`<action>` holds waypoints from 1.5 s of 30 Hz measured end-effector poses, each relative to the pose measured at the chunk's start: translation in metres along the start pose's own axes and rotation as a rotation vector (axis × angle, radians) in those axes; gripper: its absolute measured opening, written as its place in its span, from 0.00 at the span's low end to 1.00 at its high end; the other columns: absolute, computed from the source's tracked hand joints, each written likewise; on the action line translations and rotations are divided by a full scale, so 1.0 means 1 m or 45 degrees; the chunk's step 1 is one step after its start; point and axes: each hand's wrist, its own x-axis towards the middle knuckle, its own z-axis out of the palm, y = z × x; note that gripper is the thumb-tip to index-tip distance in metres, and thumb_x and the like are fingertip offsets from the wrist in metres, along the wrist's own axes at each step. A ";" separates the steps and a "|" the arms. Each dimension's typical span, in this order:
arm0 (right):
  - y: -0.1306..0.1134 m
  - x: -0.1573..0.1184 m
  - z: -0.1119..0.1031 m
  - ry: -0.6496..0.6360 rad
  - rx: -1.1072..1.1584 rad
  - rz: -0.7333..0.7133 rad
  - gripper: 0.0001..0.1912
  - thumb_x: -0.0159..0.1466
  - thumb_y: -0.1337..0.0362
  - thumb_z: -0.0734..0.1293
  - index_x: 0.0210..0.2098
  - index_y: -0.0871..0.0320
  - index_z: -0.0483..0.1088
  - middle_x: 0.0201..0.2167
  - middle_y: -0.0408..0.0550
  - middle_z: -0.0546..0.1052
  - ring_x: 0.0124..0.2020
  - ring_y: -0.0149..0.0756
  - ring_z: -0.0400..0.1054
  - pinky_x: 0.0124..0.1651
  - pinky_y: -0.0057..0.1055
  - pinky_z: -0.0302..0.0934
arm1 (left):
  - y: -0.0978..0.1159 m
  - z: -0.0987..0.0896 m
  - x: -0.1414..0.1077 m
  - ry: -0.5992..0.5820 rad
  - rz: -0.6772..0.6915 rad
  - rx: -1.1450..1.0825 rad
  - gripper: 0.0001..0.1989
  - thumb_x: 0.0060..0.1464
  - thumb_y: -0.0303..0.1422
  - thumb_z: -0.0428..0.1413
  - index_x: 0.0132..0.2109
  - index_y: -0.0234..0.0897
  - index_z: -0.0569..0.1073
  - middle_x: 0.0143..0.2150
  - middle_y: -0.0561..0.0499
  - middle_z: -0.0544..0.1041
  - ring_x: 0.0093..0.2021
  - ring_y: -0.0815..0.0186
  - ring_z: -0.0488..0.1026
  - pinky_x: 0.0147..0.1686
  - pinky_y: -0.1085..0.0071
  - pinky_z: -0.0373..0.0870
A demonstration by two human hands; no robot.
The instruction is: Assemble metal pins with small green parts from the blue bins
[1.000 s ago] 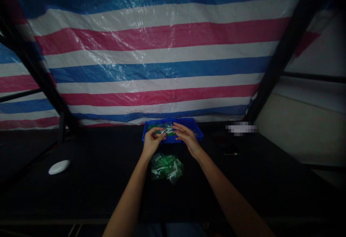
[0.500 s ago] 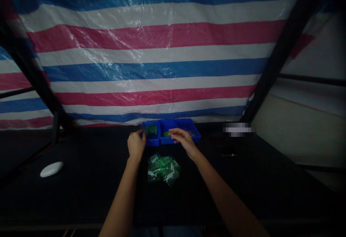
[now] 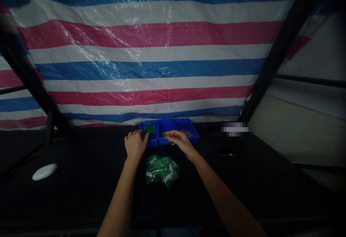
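Blue tray (image 3: 161, 142) uncovered, left hand (image 3: 135, 145) apparently unburdened

Finding 1: the left hand is at the tray's front left corner, palm down, fingers spread and thumb apart; nothing shows between them. About 1 s ago, both hands framed a clear packet with white pieces above the tray. That packet no longer shows between them, and 3 compartments are exposed.

Finding 2: the left compartment (image 3: 152, 143) carries green contents (image 3: 149, 129). The packet probably lies among them, though the blur prevents confirmation. Handling of that packet therefore appears finished.

Finding 3: the right hand (image 3: 181, 142) reaches over the front of the middle compartment (image 3: 166, 124), fingertips close together beside small green pieces (image 3: 163, 134). Whether they are clamped on a piece cannot be told.

Finding 4: the right compartment (image 3: 183, 122) holds thin, pale pieces (image 3: 187, 132), untouched. A pile of clear packets (image 3: 162, 169), with green and white contents, lies on the dark surface (image 3: 81, 197) in front of the tray. A white oval object (image 3: 44, 171) lies well apart, to the left.
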 end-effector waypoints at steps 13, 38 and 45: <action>0.015 -0.021 0.036 -0.215 -1.125 -0.285 0.19 0.53 0.48 0.62 0.36 0.54 0.72 0.34 0.47 0.73 0.39 0.36 0.64 0.42 0.31 0.55 | -0.001 0.014 0.001 0.164 0.071 -0.151 0.16 0.52 0.40 0.47 0.41 0.38 0.73 0.45 0.44 0.70 0.45 0.55 0.63 0.41 0.61 0.59; 0.016 -0.009 0.038 0.116 -0.136 -0.264 0.06 0.53 0.65 0.63 0.32 0.58 0.65 0.28 0.43 0.72 0.22 0.26 0.64 0.25 0.24 0.57 | 0.009 0.004 0.007 0.041 0.043 -1.176 0.13 0.49 0.38 0.51 0.35 0.33 0.73 0.32 0.49 0.75 0.31 0.67 0.70 0.33 0.73 0.64; -0.002 -0.006 0.018 0.470 -0.082 -0.479 0.03 0.54 0.64 0.63 0.26 0.58 0.65 0.27 0.45 0.72 0.28 0.31 0.66 0.32 0.27 0.59 | 0.023 0.003 -0.001 -0.352 0.173 -1.324 0.15 0.46 0.40 0.53 0.33 0.32 0.75 0.28 0.49 0.75 0.27 0.67 0.68 0.26 0.75 0.61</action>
